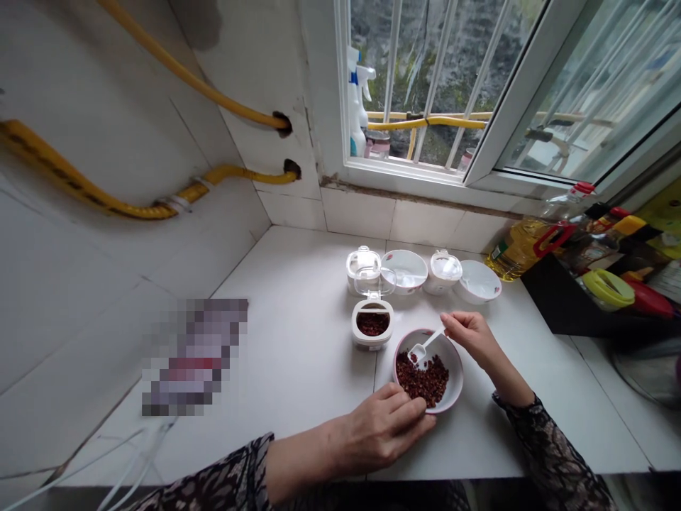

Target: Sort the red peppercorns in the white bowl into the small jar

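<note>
Two bare hands are at work over a white bowl (455,372) at the lower middle of the frame, right of centre. The right hand (467,337) pinches the handle of a small white spoon (418,351) between thumb and fingertips; the spoon slants down to the left, its scoop inside the bowl, among dark red dried bits (428,383). The left hand (391,426) has its fingers bent around the bowl's near-left rim, gripping it. The bowl stands upright on the white worktop (298,319). Just beside it, to the upper left, a small jar (390,330) with its clear lid raised holds more of the dark red bits. Behind that, in the middle of the frame, stand a closed jar (357,273), an empty bowl (404,268), another closed jar (444,271) and another bowl (479,280). An oil bottle (515,248) with a red handle is at the right, near a black box (553,298) of bottles. At the left of the worktop lies something blurred out (194,355). Yellow pipes (202,89) cross the upper left; a barred window (425,71) fills the upper right.
</note>
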